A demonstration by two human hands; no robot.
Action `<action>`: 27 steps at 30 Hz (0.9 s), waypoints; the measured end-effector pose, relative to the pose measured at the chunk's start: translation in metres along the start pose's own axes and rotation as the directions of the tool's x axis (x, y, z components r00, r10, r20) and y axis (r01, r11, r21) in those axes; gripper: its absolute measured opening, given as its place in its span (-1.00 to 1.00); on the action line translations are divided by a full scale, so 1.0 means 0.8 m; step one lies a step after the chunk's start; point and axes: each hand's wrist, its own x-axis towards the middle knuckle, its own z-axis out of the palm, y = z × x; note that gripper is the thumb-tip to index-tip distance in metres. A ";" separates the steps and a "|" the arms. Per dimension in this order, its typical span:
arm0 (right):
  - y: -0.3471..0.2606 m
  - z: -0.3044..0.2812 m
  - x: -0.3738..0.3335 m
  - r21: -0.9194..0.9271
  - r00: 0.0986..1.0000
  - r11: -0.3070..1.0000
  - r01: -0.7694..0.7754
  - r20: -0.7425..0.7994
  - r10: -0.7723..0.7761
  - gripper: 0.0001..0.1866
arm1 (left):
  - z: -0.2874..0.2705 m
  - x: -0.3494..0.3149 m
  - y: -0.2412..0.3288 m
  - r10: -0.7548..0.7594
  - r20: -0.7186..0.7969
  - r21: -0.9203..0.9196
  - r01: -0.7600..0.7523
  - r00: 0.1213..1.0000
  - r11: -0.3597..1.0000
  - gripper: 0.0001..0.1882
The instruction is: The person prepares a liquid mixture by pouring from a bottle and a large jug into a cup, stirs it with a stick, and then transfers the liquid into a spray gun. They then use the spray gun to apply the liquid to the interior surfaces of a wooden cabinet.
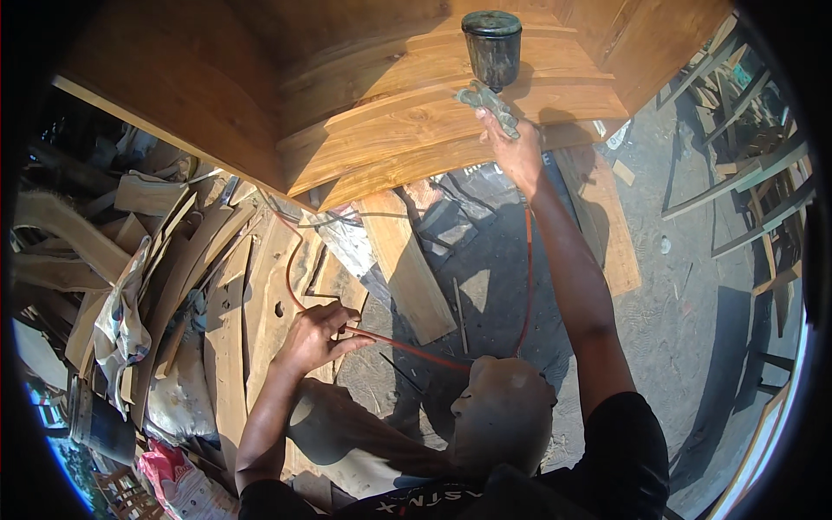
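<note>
My right hand (pixel 517 154) is wrapped round the grip of a spray gun (pixel 488 107), with my arm stretched far forward. A dark, stained paint cup (pixel 492 54) with a lid stands on top of the gun. Just beyond it is a brown wooden cabinet (pixel 416 126) with curved, glossy slats; the nozzle points left along them. My left hand (pixel 319 336) is closed round a thin red air hose (pixel 407 348), low on the left. From that hand the hose runs right toward my knee, and another stretch hangs below my right hand.
Wood offcuts (pixel 78 234) and long boards (pixel 227 347) are heaped on the left. Planks (pixel 407 269) lie on the dusty ground under the cabinet's front edge. Curved wooden frames (pixel 754 186) stand at the right. A pink and white sack (pixel 178 485) lies at the lower left.
</note>
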 end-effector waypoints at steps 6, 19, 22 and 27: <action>0.005 0.022 0.108 -0.356 0.987 0.933 -0.040 -0.157 -0.018 -0.38 | -0.018 -0.014 0.011 -0.097 -0.063 -0.005 0.097 0.993 0.995 -0.49; -0.044 0.056 0.176 -0.118 0.997 0.992 0.038 0.074 -0.029 -0.39 | -0.091 -0.081 0.114 -0.482 -0.253 0.062 0.511 0.839 0.857 -0.55; -0.062 0.085 0.170 0.077 0.968 0.995 0.060 0.240 -0.077 -0.36 | -0.098 -0.087 0.146 -0.548 -0.275 0.044 0.580 0.790 0.813 -0.54; -0.110 0.143 0.186 0.184 0.826 0.981 -0.059 0.560 -0.055 -0.33 | -0.102 -0.079 0.194 -0.655 -0.283 0.005 0.684 0.701 0.729 -0.56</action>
